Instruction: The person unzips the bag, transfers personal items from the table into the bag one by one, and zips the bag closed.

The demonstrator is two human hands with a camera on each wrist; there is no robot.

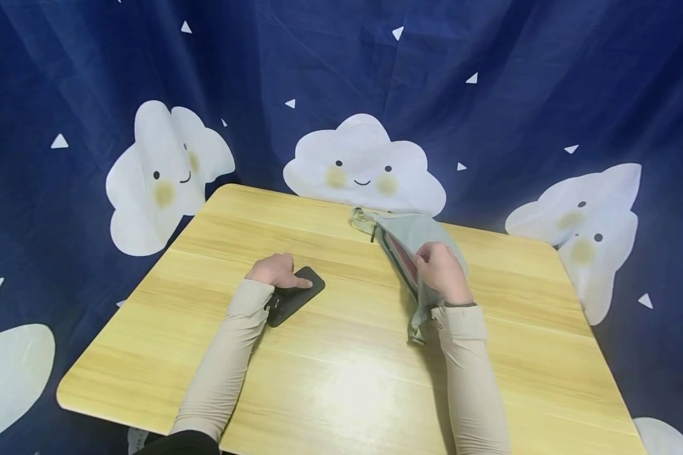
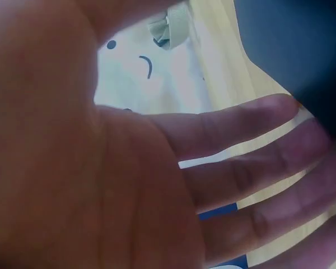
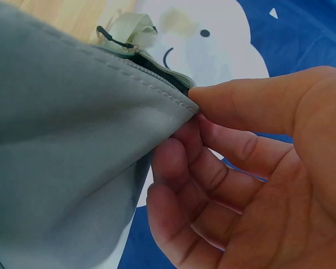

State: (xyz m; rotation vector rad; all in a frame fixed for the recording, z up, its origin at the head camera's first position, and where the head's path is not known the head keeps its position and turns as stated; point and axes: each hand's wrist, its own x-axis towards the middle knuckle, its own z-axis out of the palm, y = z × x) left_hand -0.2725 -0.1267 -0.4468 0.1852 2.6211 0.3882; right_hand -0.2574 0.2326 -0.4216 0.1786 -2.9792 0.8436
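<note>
In the head view my left hand (image 1: 273, 272) holds a black smartphone (image 1: 297, 297) over the left-middle of the table, thumb lying across its upper face. The left wrist view shows fairly straight fingers (image 2: 246, 174) reaching the dark phone (image 2: 297, 45) at the upper right; the thumb's tip is out of that view. To the right, a pale grey-green waist bag (image 1: 418, 230) has its zip undone, with reddish lining showing. My right hand (image 1: 444, 272) pinches the edge of its opening between thumb and fingers, close up in the right wrist view beside the bag's fabric (image 3: 73, 151).
The bag's strap and buckle end (image 1: 360, 218) lies near the far edge of the wooden table (image 1: 330, 392), and its other end (image 1: 417, 332) points toward me. A dark blue curtain (image 1: 341, 63) with white clouds hangs right behind the table.
</note>
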